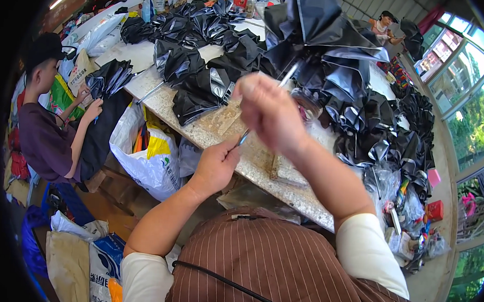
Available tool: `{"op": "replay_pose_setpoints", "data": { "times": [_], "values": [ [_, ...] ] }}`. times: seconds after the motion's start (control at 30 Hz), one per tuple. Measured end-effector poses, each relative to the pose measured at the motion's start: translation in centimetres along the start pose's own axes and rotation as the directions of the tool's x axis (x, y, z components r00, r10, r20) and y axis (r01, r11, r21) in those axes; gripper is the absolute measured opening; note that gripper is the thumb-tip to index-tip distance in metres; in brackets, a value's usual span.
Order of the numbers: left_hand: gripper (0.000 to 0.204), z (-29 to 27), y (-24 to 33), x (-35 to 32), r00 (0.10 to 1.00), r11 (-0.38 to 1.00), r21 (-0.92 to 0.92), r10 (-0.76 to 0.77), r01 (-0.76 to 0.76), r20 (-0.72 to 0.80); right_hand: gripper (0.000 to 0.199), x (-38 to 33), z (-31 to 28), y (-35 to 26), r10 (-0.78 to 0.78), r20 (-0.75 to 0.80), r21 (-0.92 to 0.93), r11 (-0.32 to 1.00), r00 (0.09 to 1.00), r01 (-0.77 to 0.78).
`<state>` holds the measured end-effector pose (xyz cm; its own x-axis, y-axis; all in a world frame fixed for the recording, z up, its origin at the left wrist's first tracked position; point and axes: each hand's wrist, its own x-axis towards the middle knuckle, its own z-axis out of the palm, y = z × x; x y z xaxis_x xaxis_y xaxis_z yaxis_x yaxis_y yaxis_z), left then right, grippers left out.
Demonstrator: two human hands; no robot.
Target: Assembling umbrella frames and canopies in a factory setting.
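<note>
A black umbrella (314, 23), its canopy partly spread and silvery inside, stands in front of me over the table. Its metal shaft slants down toward me. My left hand (217, 165) is closed around the lower end of that shaft. Blurred by motion, my right hand (271, 114) is raised beside the shaft with its fingers curled together. Whatever those fingers hold, if anything, I cannot make out. Several folded black umbrellas lie close by, one of them (204, 94) just left of my hands.
The worktable (162, 111) has a speckled top, with a flat block (290, 170) near its front edge. More black umbrellas (386, 120) are heaped at the right. A co-worker (49, 113) handles an umbrella at the left, beside a white sack (148, 170). Another person (385, 27) works far right.
</note>
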<state>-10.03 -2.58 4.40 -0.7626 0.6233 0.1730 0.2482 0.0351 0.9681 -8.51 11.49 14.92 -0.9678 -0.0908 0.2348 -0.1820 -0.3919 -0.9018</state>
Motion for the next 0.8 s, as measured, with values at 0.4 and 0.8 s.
{"op": "replay_pose_setpoints", "data": {
  "times": [0.4,0.8],
  "values": [
    [0.020,-5.8,-0.4,4.3,0.926,1.000,-0.022,0.011,-0.020,-0.377,0.016,-9.3,-3.5,18.9,0.453,0.268,-0.295,0.879,0.850,-0.375],
    [0.022,-7.0,0.2,0.5,0.891,0.997,0.007,0.074,-0.079,-0.448,0.050,-0.8,0.5,9.2,0.493,-0.012,-0.919,-0.348,0.870,0.185]
  ]
}}
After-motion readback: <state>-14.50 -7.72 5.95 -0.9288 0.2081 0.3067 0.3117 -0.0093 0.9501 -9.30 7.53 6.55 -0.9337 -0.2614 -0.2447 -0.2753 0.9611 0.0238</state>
